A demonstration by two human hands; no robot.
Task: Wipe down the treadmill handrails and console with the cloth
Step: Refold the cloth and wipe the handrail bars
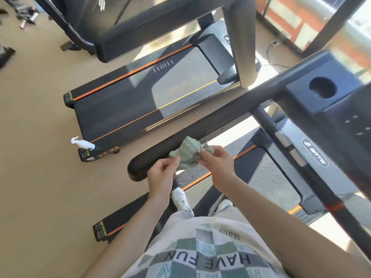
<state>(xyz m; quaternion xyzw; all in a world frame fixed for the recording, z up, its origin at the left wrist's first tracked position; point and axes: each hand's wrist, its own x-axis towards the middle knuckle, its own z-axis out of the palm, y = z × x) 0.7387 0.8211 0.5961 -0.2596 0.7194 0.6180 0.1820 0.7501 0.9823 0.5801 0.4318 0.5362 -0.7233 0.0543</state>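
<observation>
Shirt [200,247] reading "HAVE FUN", green cloth [188,155]

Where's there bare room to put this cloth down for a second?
Bare tan floor left of the handrail, this side of the spray bottle; the neighbouring treadmill's belt is bare. Crowded where left hand and right hand pinch the cloth by the handrail.

My white tee [200,237] w/ green-grey checker print & "HAVE FUN" in dark caps. Pale trousers [185,212], white lace-up sneakers [180,199]. Bare forearms [261,213], left hand [160,175] & right hand [218,167].
</observation>
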